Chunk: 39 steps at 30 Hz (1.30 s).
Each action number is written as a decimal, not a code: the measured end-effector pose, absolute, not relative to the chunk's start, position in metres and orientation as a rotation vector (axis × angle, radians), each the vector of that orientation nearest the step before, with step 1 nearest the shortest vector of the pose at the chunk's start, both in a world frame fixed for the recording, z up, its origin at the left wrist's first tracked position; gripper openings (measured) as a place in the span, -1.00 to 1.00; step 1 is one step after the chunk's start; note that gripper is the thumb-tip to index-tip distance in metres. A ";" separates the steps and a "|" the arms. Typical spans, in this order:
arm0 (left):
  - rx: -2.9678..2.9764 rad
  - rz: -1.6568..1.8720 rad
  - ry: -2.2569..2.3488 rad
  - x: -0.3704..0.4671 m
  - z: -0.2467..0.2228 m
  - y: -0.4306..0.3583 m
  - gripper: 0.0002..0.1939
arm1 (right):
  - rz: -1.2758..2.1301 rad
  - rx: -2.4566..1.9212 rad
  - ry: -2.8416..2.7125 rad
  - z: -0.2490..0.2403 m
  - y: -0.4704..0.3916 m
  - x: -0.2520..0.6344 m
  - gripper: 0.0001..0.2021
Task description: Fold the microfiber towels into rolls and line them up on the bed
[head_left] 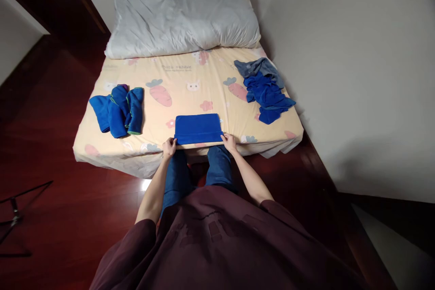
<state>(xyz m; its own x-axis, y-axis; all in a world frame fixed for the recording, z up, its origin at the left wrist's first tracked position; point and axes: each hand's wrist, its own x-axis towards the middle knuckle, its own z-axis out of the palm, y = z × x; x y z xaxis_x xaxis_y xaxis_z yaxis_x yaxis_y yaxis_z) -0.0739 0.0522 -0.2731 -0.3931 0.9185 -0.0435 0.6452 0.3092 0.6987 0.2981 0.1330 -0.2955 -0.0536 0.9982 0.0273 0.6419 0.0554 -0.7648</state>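
A blue cloth [197,124] lies flat at the front edge of the bed, its near edge turned over in a narrow strip. My left hand [169,148] pinches the near left corner of the cloth. At the near right corner, my right hand [229,142] grips the same strip between thumb and fingers. To the left lie several rolled blue cloths [117,111], some with green edging. A loose heap of blue cloths [267,95] sits on the right, with a grey-blue cloth [256,68] at its far side.
The bed [190,72] has a yellow sheet printed with carrots and rabbits. A pale bunched quilt [186,13] fills its head end. A wall [356,77] runs close along the right. A black tripod leg [15,210] stands on the dark red floor [74,217] at left.
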 end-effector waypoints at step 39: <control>1.485 0.871 2.050 -0.078 -0.280 0.051 -0.66 | 0.941 -1.462 -1.719 -0.297 0.126 0.302 -0.60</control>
<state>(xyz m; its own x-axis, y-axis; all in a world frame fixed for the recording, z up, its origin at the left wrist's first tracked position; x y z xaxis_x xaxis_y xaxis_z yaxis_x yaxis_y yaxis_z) -0.0784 0.0511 -0.2801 -0.3112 0.9503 -0.0014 0.6586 0.2167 0.7206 0.3018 0.1255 -0.2967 -0.1355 0.9898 0.0443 0.4959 0.1065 -0.8618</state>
